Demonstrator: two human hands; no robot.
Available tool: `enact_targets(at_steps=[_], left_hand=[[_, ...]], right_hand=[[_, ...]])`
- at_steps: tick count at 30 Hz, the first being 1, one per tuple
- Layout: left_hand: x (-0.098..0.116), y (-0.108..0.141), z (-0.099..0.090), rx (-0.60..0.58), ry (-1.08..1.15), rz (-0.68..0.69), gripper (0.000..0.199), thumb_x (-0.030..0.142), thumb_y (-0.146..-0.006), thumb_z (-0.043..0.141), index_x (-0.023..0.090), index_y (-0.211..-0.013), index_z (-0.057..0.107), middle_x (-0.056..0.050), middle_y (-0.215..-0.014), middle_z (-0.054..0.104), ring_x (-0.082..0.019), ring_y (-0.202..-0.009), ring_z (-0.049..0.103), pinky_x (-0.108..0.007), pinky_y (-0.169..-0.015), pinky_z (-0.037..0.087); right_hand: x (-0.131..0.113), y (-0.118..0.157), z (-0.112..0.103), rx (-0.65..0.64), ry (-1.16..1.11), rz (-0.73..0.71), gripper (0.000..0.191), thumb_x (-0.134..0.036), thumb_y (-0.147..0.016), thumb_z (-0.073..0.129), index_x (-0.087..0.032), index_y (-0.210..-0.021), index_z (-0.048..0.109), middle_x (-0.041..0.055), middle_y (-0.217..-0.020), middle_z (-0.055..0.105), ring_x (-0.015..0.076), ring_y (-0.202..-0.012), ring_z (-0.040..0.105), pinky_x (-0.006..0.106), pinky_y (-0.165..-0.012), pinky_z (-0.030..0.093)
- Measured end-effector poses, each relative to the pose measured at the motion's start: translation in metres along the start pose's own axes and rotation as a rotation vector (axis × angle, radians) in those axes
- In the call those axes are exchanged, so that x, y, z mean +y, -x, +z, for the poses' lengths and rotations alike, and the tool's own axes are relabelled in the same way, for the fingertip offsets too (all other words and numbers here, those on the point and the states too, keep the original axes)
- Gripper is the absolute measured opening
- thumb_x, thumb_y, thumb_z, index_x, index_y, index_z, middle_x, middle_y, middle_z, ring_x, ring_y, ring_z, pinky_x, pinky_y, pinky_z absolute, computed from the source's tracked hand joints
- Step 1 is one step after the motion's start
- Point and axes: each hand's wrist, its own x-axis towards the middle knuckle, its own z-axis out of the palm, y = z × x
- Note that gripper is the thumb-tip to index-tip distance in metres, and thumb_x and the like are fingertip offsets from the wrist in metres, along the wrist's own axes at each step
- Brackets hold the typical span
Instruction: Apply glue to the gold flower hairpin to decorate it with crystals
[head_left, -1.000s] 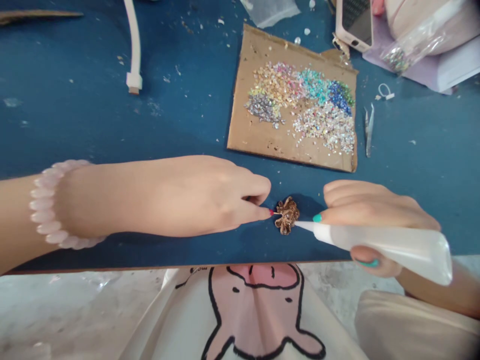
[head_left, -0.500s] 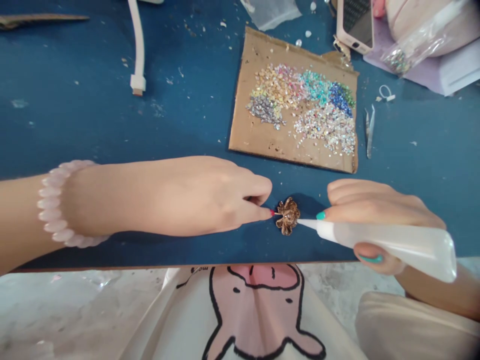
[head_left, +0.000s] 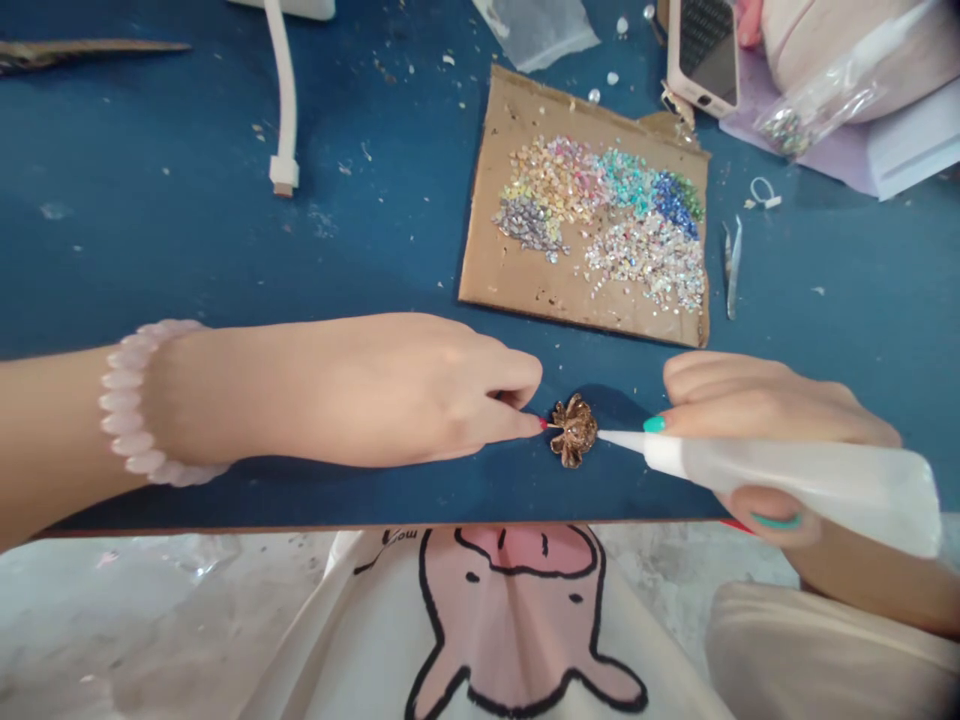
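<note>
Between my two hands is a small bronze-coloured flower-shaped piece [head_left: 575, 431], held just above or at the blue table. My left hand [head_left: 450, 395] pinches the thin pin at its left side with the fingertips. In my right hand [head_left: 765, 420] lies a translucent white squeeze bottle [head_left: 810, 485], gripped between thumb and fingers. The bottle's narrow nozzle points left, its tip at the right edge of the flower piece; whether they touch is too small to tell.
Beyond my hands a cardboard sheet [head_left: 585, 305] bears piles of coloured chips. Tweezers [head_left: 733, 270] lie right of it. A phone [head_left: 705, 55], a plastic bag [head_left: 540, 30], a white cable [head_left: 285, 100] and a pointed tool [head_left: 97, 50] are farther back.
My right hand and the bottle have shifted slightly to the right, the nozzle tip with them. My left hand still holds the flower piece in nearly the same place.
</note>
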Motion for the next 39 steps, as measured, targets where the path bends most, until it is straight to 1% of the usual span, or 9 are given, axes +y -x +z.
enact_targets(at_steps=[5, 7, 10, 14, 20, 25, 32, 35, 39], left_hand=[[0.001, -0.001, 0.0, -0.001, 0.037, -0.011, 0.024, 0.03, -0.099, 0.038, 0.021, -0.091, 0.058, 0.003, -0.08, 0.053, -0.006, -0.05, 0.04, -0.023, -0.049, 0.025], [0.001, -0.001, 0.0, 0.004, 0.038, -0.012, 0.025, 0.032, -0.099, 0.038, 0.021, -0.091, 0.059, 0.004, -0.079, 0.052, -0.006, -0.05, 0.041, -0.023, -0.049, 0.026], [0.0, 0.0, 0.001, 0.007, 0.032, -0.011, 0.023, 0.031, -0.099, 0.039, 0.022, -0.091, 0.059, 0.004, -0.079, 0.052, -0.006, -0.05, 0.042, -0.023, -0.05, 0.026], [0.0, 0.001, 0.0, 0.023, 0.017, 0.01, 0.022, 0.028, -0.099, 0.04, 0.022, -0.088, 0.058, 0.004, -0.081, 0.053, -0.006, -0.051, 0.042, -0.023, -0.05, 0.026], [0.001, -0.001, -0.001, 0.009, 0.014, 0.004, 0.023, 0.03, -0.099, 0.04, 0.021, -0.089, 0.058, 0.004, -0.08, 0.052, -0.006, -0.05, 0.041, -0.023, -0.05, 0.026], [0.0, -0.001, 0.0, -0.002, 0.031, -0.006, 0.026, 0.03, -0.099, 0.038, 0.021, -0.088, 0.058, 0.004, -0.079, 0.052, -0.006, -0.05, 0.041, -0.023, -0.05, 0.027], [-0.001, 0.001, 0.001, 0.007, 0.048, -0.038, 0.03, 0.035, -0.1, 0.037, 0.02, -0.086, 0.06, 0.004, -0.08, 0.054, -0.006, -0.051, 0.043, -0.023, -0.051, 0.028], [-0.001, 0.001, 0.001, -0.007, 0.061, -0.05, 0.029, 0.036, -0.099, 0.039, 0.021, -0.087, 0.06, 0.004, -0.078, 0.054, -0.007, -0.052, 0.045, -0.023, -0.05, 0.028], [-0.001, 0.0, 0.001, -0.006, 0.059, -0.043, 0.024, 0.036, -0.098, 0.042, 0.023, -0.09, 0.061, 0.004, -0.079, 0.053, -0.008, -0.054, 0.047, -0.023, -0.049, 0.028]], right_hand=[[0.0, 0.005, 0.01, 0.199, -0.135, -0.04, 0.034, -0.04, -0.093, 0.046, -0.02, -0.066, 0.052, 0.0001, -0.049, 0.041, 0.0118, -0.044, 0.033, 0.031, -0.045, 0.026], [0.0, 0.007, 0.012, 0.232, -0.195, -0.014, 0.039, -0.041, -0.092, 0.048, -0.021, -0.059, 0.047, -0.0036, -0.045, 0.033, 0.0113, -0.041, 0.03, 0.032, -0.045, 0.023], [0.0, 0.01, 0.012, 0.263, -0.201, 0.055, 0.035, -0.039, -0.09, 0.052, -0.021, -0.061, 0.051, -0.0028, -0.046, 0.039, 0.0121, -0.041, 0.034, 0.033, -0.047, 0.024], [0.002, 0.009, 0.013, 0.23, -0.171, -0.047, 0.03, -0.032, -0.089, 0.05, -0.02, -0.061, 0.053, 0.002, -0.051, 0.052, 0.0127, -0.043, 0.04, 0.033, -0.045, 0.03], [0.006, 0.007, 0.017, 0.198, -0.139, -0.068, 0.027, -0.034, -0.09, 0.048, -0.019, -0.07, 0.057, 0.0021, -0.049, 0.048, 0.013, -0.043, 0.036, 0.033, -0.045, 0.027], [0.006, 0.005, 0.013, 0.082, -0.158, -0.083, 0.025, -0.033, -0.091, 0.047, -0.017, -0.076, 0.059, 0.001, -0.047, 0.043, 0.0126, -0.042, 0.033, 0.032, -0.044, 0.024], [0.005, 0.012, 0.013, 0.128, -0.27, -0.062, 0.034, -0.043, -0.092, 0.045, -0.018, -0.074, 0.061, 0.0006, -0.048, 0.047, 0.0135, -0.04, 0.036, 0.032, -0.045, 0.029], [0.007, 0.015, 0.012, 0.169, -0.371, -0.067, 0.04, -0.05, -0.091, 0.045, -0.02, -0.073, 0.062, -0.0025, -0.045, 0.042, 0.0135, -0.038, 0.035, 0.032, -0.045, 0.029], [0.007, 0.014, 0.01, 0.128, -0.397, -0.03, 0.037, -0.051, -0.091, 0.046, -0.02, -0.079, 0.063, -0.0021, -0.047, 0.047, 0.0125, -0.04, 0.036, 0.031, -0.045, 0.031]])
